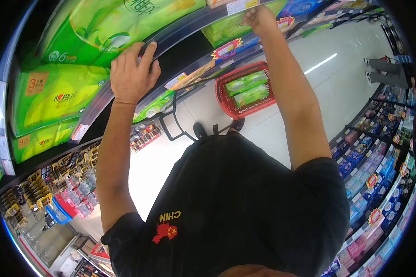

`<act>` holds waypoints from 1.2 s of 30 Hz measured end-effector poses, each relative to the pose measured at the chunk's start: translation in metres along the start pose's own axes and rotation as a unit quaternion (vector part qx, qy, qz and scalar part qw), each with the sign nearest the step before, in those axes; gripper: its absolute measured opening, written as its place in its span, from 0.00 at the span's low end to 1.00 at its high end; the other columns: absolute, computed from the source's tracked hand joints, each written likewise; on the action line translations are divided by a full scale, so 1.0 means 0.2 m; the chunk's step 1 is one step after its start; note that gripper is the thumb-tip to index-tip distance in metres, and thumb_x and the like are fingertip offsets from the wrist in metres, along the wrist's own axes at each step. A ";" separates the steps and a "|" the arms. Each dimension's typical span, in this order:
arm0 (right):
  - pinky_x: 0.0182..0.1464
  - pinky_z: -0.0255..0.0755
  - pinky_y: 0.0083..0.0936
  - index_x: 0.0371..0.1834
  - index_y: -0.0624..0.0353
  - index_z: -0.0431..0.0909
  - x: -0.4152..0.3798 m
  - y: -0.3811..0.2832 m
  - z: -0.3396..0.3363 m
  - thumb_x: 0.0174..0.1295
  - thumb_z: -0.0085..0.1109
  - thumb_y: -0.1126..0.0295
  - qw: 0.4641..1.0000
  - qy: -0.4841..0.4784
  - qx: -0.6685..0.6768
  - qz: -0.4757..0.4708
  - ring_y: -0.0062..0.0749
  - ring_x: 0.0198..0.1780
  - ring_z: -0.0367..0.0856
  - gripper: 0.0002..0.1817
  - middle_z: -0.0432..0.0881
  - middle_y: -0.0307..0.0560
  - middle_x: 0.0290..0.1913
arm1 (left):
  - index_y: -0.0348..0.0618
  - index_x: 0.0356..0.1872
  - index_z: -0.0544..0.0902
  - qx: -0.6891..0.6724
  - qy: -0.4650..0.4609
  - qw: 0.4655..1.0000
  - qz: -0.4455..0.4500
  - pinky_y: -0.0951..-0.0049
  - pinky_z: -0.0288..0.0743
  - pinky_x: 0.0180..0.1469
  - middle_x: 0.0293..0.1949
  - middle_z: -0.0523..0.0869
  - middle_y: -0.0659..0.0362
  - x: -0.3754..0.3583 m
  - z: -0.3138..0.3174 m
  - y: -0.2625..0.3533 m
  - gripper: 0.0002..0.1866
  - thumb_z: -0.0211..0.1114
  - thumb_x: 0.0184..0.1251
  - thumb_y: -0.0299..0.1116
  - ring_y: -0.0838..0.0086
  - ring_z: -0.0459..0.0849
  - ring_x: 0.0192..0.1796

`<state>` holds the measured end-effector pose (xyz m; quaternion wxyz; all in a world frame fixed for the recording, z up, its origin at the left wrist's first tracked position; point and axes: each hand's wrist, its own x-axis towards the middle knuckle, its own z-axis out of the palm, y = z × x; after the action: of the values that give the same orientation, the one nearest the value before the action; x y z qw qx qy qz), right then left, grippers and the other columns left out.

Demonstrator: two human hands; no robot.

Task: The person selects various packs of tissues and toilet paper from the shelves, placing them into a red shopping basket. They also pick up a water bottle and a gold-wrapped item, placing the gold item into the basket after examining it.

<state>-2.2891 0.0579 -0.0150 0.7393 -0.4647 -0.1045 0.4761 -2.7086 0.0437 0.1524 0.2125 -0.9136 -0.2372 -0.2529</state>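
My left hand (pixel 133 74) lies on the front edge of an upper shelf (pixel 171 36), fingers apart, with its fingertips at a large green tissue pack (pixel 111 37). Farther along the same shelf, my right hand (pixel 260 21) has its fingers bent in by a white price label (pixel 241 5). Beside those fingers is a green pack (pixel 224 28) on the level below; whether they grip it or the shelf edge is hidden. More green tissue packs (pixel 55 97) are stacked left of my left hand.
A red shopping basket (pixel 222 99) holding green packs (pixel 250 94) stands on the floor before my shoes (pixel 199 130). A black metal frame (pixel 173 124) is beside it. Stocked shelves (pixel 370 171) line the right side. Another person (pixel 388 68) stands at the far right.
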 end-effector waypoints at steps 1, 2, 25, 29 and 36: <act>0.41 0.77 0.35 0.48 0.57 0.76 -0.03 0.01 -0.01 0.63 0.56 0.64 0.997 -0.054 0.055 0.008 0.29 0.29 0.80 0.13 0.76 0.38 0.24 | 0.54 0.55 0.81 0.000 -0.001 1.000 -0.001 0.64 0.70 0.46 0.51 0.80 0.60 0.00 0.00 0.00 0.26 0.72 0.50 0.37 0.64 0.79 0.47; 0.41 0.77 0.36 0.44 0.56 0.75 -0.12 0.00 0.01 0.64 0.56 0.64 0.996 -0.054 0.067 0.008 0.29 0.28 0.78 0.10 0.74 0.37 0.23 | 0.54 0.55 0.81 0.000 -0.003 1.000 -0.003 0.64 0.70 0.46 0.51 0.80 0.60 0.00 0.00 0.00 0.26 0.72 0.50 0.37 0.64 0.79 0.48; 0.47 0.66 0.33 0.24 0.48 0.65 -1.28 0.43 -0.78 0.65 0.52 0.59 0.972 0.182 0.136 0.059 0.36 0.42 0.72 0.14 0.74 0.40 0.39 | 0.51 0.58 0.78 0.029 -0.008 0.999 0.019 0.61 0.71 0.49 0.53 0.80 0.56 0.01 0.01 0.04 0.28 0.71 0.53 0.38 0.60 0.79 0.50; 0.62 0.60 0.41 0.26 0.48 0.67 -1.45 0.41 -0.79 0.67 0.50 0.58 0.972 0.143 0.171 0.072 0.41 0.59 0.71 0.12 0.76 0.43 0.44 | 0.52 0.57 0.79 0.032 0.006 0.999 0.031 0.62 0.71 0.46 0.52 0.80 0.57 0.01 0.02 0.04 0.27 0.71 0.53 0.38 0.61 0.79 0.48; 0.67 0.54 0.47 0.25 0.46 0.67 -1.54 0.60 -0.90 0.66 0.51 0.58 0.942 0.263 0.186 0.095 0.44 0.65 0.72 0.12 0.75 0.39 0.40 | 0.52 0.59 0.77 0.029 0.006 0.999 0.035 0.60 0.71 0.47 0.53 0.80 0.56 0.03 0.01 0.05 0.28 0.71 0.52 0.37 0.60 0.79 0.49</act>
<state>-2.4153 -0.2810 -0.1191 0.7653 -0.4348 0.2286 0.4159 -2.6987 0.0384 0.1511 0.2493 -0.9132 -0.2112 -0.2436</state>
